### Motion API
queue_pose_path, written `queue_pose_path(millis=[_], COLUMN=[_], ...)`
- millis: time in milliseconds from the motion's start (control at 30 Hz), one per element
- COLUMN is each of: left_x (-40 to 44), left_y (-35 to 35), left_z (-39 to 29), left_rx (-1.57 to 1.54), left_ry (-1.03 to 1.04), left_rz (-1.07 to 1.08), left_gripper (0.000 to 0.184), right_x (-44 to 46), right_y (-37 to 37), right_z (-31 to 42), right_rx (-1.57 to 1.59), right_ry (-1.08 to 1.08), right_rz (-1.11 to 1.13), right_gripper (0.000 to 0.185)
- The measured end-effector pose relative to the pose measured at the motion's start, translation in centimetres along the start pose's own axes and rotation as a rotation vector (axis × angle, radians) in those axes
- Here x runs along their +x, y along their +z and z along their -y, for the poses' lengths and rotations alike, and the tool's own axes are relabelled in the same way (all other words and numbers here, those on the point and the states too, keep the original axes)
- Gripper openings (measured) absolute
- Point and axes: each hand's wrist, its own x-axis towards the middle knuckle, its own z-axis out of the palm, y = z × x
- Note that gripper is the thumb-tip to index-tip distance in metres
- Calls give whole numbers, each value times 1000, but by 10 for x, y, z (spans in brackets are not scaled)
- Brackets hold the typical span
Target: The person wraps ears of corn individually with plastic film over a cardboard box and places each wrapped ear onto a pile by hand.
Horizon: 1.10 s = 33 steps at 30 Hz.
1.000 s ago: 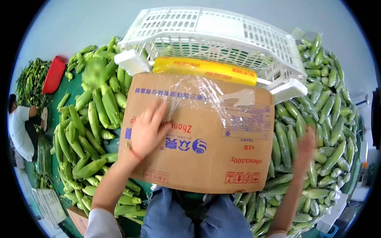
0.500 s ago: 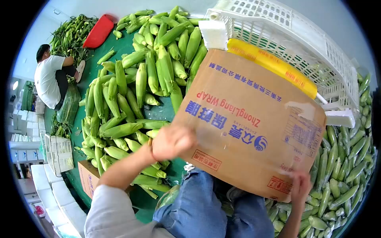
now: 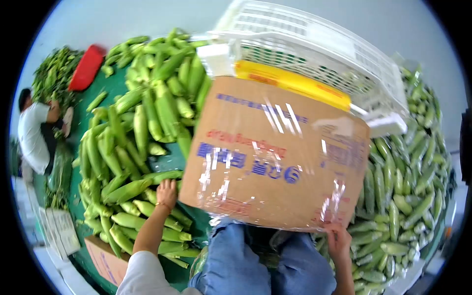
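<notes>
A brown cardboard box (image 3: 265, 196) with blue and red print lies in front of my knees. Shiny clear plastic film (image 3: 221, 169) is stretched over its top. At the near right corner, the fingers of my right hand (image 3: 338, 239) pinch the edge of this film. My left hand (image 3: 167, 194) reaches into the corn pile, its fingers extended and touching an ear of corn in green husk (image 3: 164, 177). Behind the box lies a yellow film roll (image 3: 292, 84), between white foam blocks (image 3: 219, 59) at its two ends.
Husked-green corn (image 3: 123, 162) is heaped on the left. Film-wrapped corn (image 3: 393, 196) is piled on the right. A white plastic crate (image 3: 314, 37) stands behind the roll. Another person (image 3: 35, 130) sits at far left, near a red basin (image 3: 86, 68). A smaller cardboard box (image 3: 105, 260) stands lower left.
My left hand has moved from beside the box's left edge down to the corn. Film now gleams across the whole box top. The view has shifted; my right hand stays at the near right corner.
</notes>
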Motion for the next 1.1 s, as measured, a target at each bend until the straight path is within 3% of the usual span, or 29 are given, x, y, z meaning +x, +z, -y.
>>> queue_pose_path(millis=[67,100,133,167,200,233,300,367,433,500,567,600,633,667,700,733,800,833,900,933,967,1000,1067,1100], left_x=[-5,-10,-13,-20,-26,-31,-23,-28,-22,-15,10,14,19,23,30,29,28,21,-6,-18,-29,-29,-23,-9], left_y=[0,14,3,-18,-3,-42,-123,-230,-308,-331,-335,-332,-327,-325,-330,-327,-323,-325,-298,-278,-254,-236,-230,-258], left_z=[9,16,20,19,35,29,19,-27,-85,-149,-199,-209,-219,-226,-225,-229,-236,-236,-220,-208,-195,-175,-136,-135], left_rx=[-29,36,-96,-285,-205,-549,-843,-640,-449,-447,-487,-524,-558,-588,-651,-615,-529,-461,-520,-540,-437,-538,-674,-748], left_ry=[20,40,-64,-196,-241,-297,-447,-199,283,635,991,986,977,960,927,937,927,889,753,706,547,581,561,446], left_rz=[10,-227,-84,-138,-315,-516,-719,-756,-660,-500,-554,-400,-245,-88,18,-98,-350,-522,-650,-715,-616,-601,-514,-565], left_gripper=[35,41,50,52,47,44,49,55,58,59,55,55,56,56,54,54,53,53,52,51,48,44,33,26], right_x=[-4,0,4,2,-1,-2,-2,-3,-2,2,2,2,4,4,19,44,89,105,127,134,140,143,150,152], right_y=[0,2,5,9,12,14,13,16,16,16,8,0,-19,-26,-32,-32,-3,10,31,35,38,41,43,44], right_z=[8,9,7,6,7,8,9,13,20,24,29,33,42,39,53,69,63,58,49,47,46,45,46,45], right_rx=[11,18,-1,-20,-39,-34,-167,-249,-268,-263,-157,-103,298,744,785,828,259,85,-254,-282,-310,-340,-329,-327], right_ry=[14,3,-39,-74,-108,-96,-119,-135,-114,-104,107,215,396,373,238,111,-174,-239,-363,-363,-356,-347,-412,-440], right_rz=[-16,-30,-68,-92,-110,-123,-154,-197,-181,-179,-85,-36,38,-13,-37,-60,11,-27,-109,-125,-142,-149,-232,-242], right_gripper=[9,9,10,10,10,12,13,14,13,9,6,4,4,16,19,24,34,36,41,41,41,41,32,30])
